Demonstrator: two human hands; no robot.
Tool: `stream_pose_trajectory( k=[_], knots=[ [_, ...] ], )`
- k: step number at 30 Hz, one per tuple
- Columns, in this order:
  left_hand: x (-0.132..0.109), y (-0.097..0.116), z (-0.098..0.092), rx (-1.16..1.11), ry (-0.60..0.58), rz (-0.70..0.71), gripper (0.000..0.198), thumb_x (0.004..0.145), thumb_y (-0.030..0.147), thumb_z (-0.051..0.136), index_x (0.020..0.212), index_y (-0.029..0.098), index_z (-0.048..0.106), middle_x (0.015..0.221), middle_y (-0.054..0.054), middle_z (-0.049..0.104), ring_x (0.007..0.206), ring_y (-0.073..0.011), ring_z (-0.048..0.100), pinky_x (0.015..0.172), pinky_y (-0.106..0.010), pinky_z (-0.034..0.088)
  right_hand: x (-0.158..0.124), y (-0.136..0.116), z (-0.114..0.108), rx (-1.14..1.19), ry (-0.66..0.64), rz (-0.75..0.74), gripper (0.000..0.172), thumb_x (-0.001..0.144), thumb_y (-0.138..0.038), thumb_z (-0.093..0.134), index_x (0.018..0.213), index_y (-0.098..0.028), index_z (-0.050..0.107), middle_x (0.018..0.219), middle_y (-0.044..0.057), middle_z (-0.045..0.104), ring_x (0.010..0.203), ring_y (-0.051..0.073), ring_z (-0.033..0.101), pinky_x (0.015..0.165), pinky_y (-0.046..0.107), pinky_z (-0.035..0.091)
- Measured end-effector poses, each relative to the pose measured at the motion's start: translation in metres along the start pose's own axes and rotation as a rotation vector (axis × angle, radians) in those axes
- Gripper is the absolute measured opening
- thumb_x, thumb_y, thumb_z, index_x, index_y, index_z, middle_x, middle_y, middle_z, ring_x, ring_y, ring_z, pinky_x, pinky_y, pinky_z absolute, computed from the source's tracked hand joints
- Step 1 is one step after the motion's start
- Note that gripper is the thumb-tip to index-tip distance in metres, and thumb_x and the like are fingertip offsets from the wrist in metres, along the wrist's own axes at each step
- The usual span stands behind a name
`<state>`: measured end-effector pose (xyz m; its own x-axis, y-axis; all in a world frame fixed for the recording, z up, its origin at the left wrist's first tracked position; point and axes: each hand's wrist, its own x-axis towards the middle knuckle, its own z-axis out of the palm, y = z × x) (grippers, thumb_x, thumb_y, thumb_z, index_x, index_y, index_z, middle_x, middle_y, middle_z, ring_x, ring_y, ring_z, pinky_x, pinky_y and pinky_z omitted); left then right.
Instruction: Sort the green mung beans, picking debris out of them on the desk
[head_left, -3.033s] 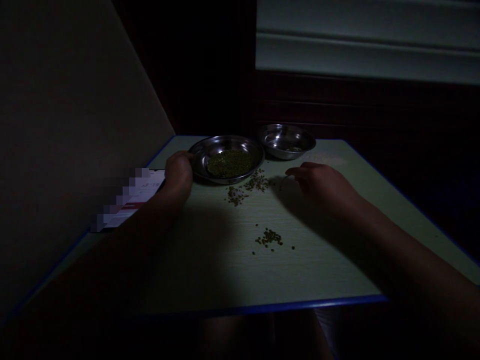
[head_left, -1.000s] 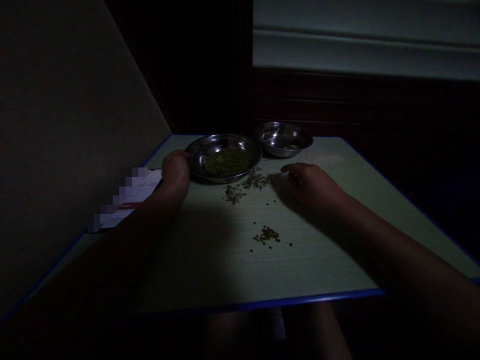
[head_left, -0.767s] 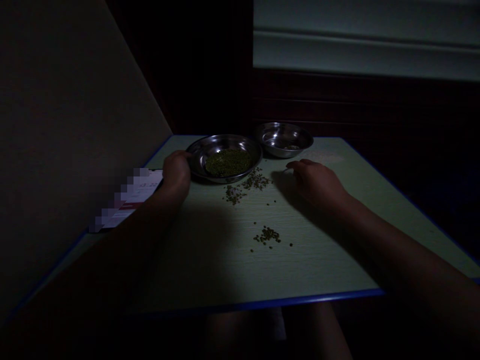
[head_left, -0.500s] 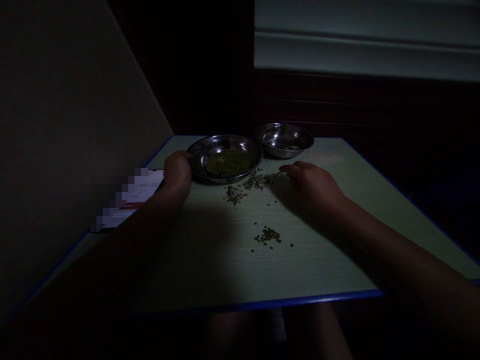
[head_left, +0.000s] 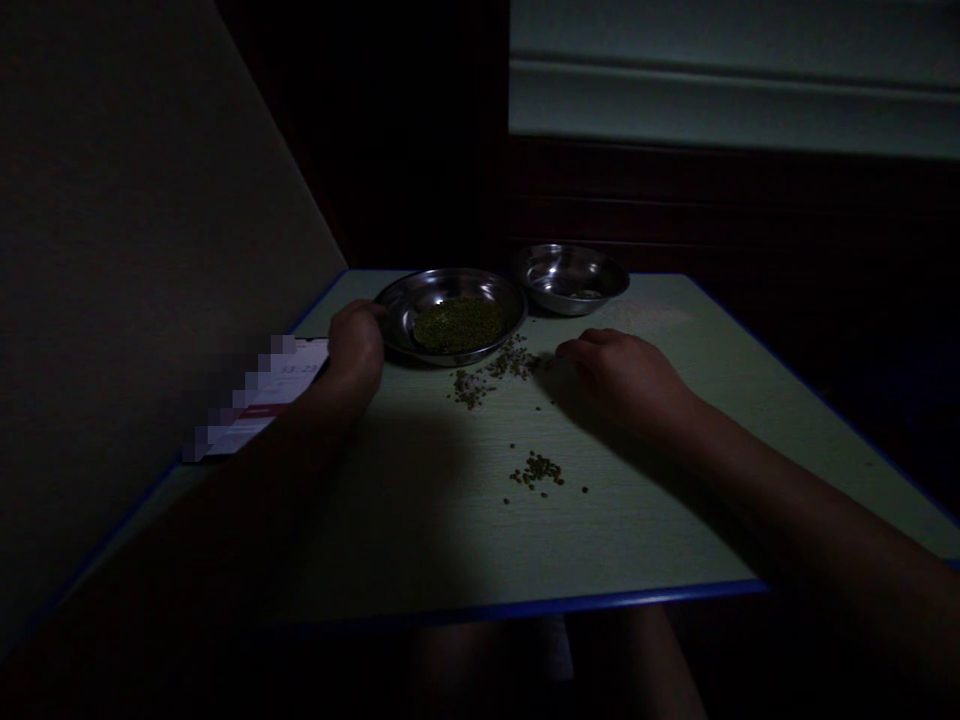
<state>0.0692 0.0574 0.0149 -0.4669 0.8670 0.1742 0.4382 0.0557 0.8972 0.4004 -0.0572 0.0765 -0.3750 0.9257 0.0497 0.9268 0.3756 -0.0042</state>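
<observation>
My left hand [head_left: 355,345] is closed on the left rim of a steel bowl [head_left: 399,308]. Small green beans [head_left: 459,324], which look like mung beans, lie inside that bowl. Just right of it, my right hand [head_left: 628,378] is low over the table with thumb and fingers pinched together; what they hold is too dark to name. Left of its fingertips is a loose patch of beans [head_left: 514,358], running into beans mixed with whitish bits [head_left: 471,386]. Nearer to me lies a separate small cluster of beans [head_left: 538,469].
A second steel bowl [head_left: 564,300] stands behind, with a little something in its bottom. Pale fine grains [head_left: 649,316] are spread to its right. A phone-like device with a lit screen [head_left: 274,395] lies by the left wall. The pale green table [head_left: 420,540] has a blue edge.
A thin shiny tip showed at my right fingertips before; now it can hardly be made out. Both hands, the bowls and the bean patches stay nearly where they were.
</observation>
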Motion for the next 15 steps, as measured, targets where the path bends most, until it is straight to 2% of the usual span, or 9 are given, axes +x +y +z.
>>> stream_pose_trajectory(
  k=[3,5,10,15],
  knots=[
    [-0.004,0.007,0.000,-0.108,0.049,-0.116,0.015,0.083,0.022,0.071,0.078,0.031,0.061,0.105,-0.009,0.083,0.140,-0.0382,0.079,0.130,-0.054,0.061,-0.003,-0.003,-0.004,0.002,-0.031,0.000,0.054,0.111,-0.002,0.056,0.150,-0.015,0.091,0.143,0.022,0.092,0.123,0.035,0.087,0.094,0.039,0.058],
    [-0.005,0.008,0.000,-0.118,0.040,-0.136,0.013,0.082,0.022,0.068,0.078,0.032,0.062,0.102,-0.008,0.082,0.140,-0.0373,0.080,0.129,-0.052,0.063,-0.005,-0.005,-0.008,0.001,-0.050,-0.001,0.054,0.111,-0.003,0.058,0.151,-0.016,0.091,0.146,0.022,0.092,0.123,0.036,0.088,0.092,0.039,0.058],
    [0.002,0.001,0.001,-0.153,0.019,-0.134,0.012,0.075,0.026,0.075,0.082,0.032,0.066,0.105,-0.009,0.085,0.142,-0.0425,0.079,0.127,-0.060,0.064,-0.008,-0.005,-0.010,-0.012,-0.046,0.025,0.054,0.111,-0.006,0.055,0.150,-0.017,0.091,0.142,0.021,0.094,0.111,0.033,0.089,0.082,0.038,0.056],
    [0.009,-0.007,0.001,-0.145,0.020,-0.105,0.010,0.078,0.026,0.072,0.079,0.032,0.063,0.116,-0.010,0.086,0.145,-0.0394,0.080,0.130,-0.056,0.063,-0.007,0.000,-0.008,-0.033,0.025,0.048,0.056,0.106,-0.007,0.055,0.147,-0.019,0.092,0.130,0.019,0.097,0.100,0.031,0.087,0.074,0.038,0.053]
  ],
)
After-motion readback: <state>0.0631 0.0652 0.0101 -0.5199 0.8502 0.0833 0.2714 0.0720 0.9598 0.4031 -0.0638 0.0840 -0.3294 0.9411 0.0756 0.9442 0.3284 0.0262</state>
